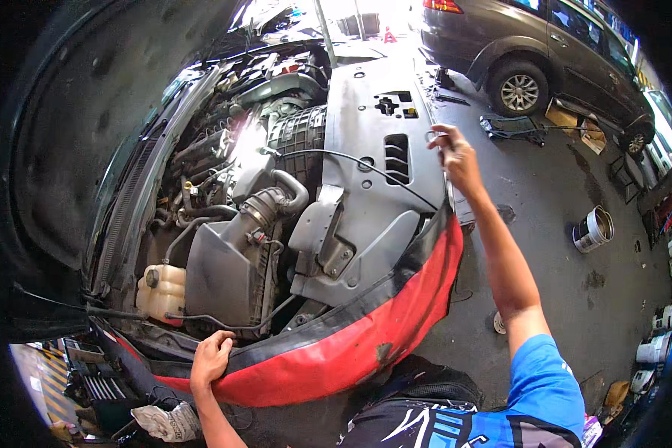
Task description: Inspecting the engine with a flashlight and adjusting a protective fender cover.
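My left hand [211, 360] rests on the black upper edge of a red and black fender cover [351, 336], its fingers bent loosely over it. Beside it lies the air filter box [220, 261] with its ribbed intake hose [260, 213]. My right hand [457, 158] is raised at the outer edge of the large grey plastic radiator cover [362, 112]. Its fingers are bent and apart; I make out nothing held in them. A thin black cable [336, 154] runs across the grey cover. The coolant tank [162, 290], cream coloured with a black cap, sits at the lower left.
The raised hood [119, 97] fills the left side. A prop rod [324, 30] stands at the far end of the bay. Across the grey floor are a brown car [493, 41], a flattened cardboard box [575, 127] and a bucket [593, 229]. A cloth sack [166, 422] lies at the lower left.
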`<control>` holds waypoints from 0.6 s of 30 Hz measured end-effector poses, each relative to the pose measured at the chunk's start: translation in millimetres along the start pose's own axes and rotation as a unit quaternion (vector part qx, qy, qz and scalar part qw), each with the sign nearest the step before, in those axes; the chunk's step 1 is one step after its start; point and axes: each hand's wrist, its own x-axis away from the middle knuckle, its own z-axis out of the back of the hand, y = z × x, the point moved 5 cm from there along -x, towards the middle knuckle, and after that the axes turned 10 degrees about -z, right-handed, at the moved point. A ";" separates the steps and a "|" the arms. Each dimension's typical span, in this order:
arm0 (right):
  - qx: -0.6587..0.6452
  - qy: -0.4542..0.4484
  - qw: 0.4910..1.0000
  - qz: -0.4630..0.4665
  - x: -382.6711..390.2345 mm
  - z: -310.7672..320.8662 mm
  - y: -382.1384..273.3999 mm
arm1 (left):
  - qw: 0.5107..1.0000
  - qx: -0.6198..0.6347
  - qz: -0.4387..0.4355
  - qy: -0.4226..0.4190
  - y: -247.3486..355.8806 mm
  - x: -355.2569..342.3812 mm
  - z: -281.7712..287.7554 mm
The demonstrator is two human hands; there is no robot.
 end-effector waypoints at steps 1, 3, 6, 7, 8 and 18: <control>0.029 -0.003 1.000 0.005 -14.4 -14.2 10.4 | 1.000 -0.008 0.023 0.008 -0.6 1.9 -0.2; 0.069 -0.007 0.997 0.016 -39.9 -38.1 31.2 | 0.999 -0.033 0.026 0.009 1.4 2.5 -0.6; 0.116 -0.035 0.992 -0.043 -66.6 -68.9 65.3 | 0.996 -0.093 0.009 -0.013 2.6 -1.1 -2.6; 0.103 -0.045 0.993 -0.024 -71.6 -76.4 70.2 | 0.996 -0.092 0.010 -0.005 1.8 -3.4 -1.6; 0.116 -0.040 0.990 -0.067 -76.8 -82.5 79.8 | 0.995 -0.096 0.024 -0.014 -0.6 -5.2 -2.3; 0.349 -0.078 0.933 -0.040 -127.8 -120.1 86.4 | 0.995 -0.095 0.026 -0.014 -1.8 -10.5 -4.8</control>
